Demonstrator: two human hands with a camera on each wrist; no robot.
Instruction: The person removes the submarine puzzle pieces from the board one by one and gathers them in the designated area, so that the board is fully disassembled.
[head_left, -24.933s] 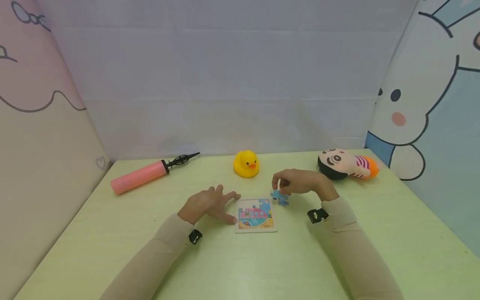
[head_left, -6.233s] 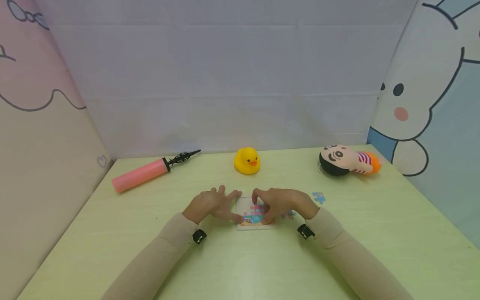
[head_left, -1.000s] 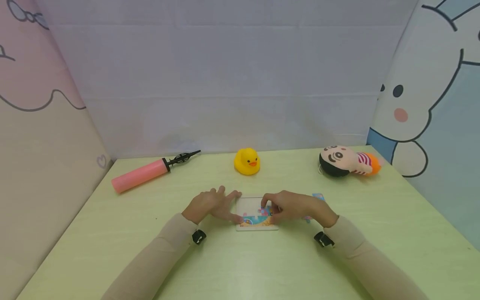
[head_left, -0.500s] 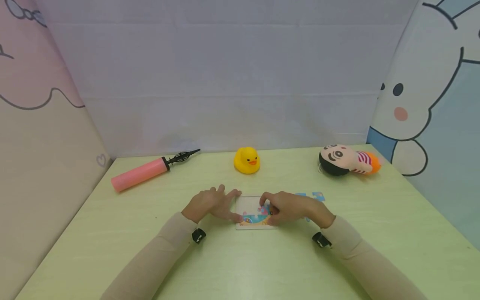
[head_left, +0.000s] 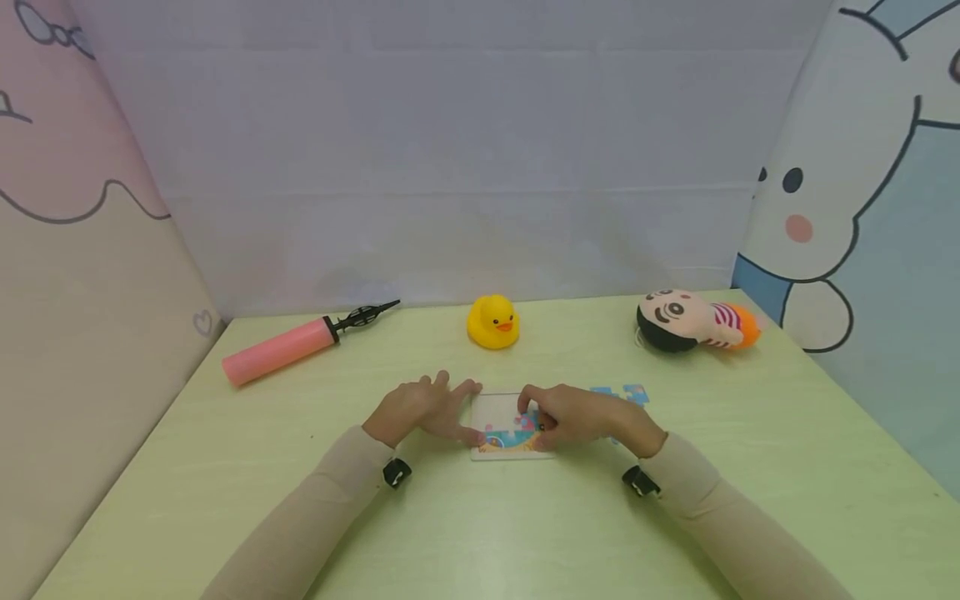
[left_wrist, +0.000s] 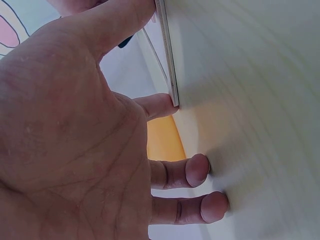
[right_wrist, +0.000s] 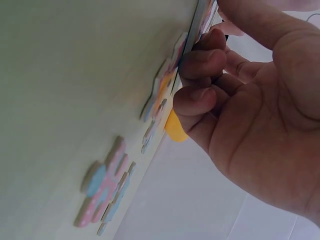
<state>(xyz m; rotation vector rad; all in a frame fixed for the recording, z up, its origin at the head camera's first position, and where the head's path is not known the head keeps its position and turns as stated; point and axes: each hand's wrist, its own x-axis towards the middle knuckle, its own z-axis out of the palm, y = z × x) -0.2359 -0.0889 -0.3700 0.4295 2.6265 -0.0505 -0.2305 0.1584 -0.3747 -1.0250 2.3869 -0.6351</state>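
No text, label, brand, number or sign can be read on anything here.

In the head view we see soft, even, rather muted light, seemingly from overhead, with a pale sheen on the near middle of the table. Faint, soft-edged shadows lie along both sleeves. The picture on the puzzle board is too small for us to make out finely. In the left wrist view, we find the left hand shaded and the tabletop grain smeared. The right wrist view looks dimmer to us, its loose puzzle pieces blurred.
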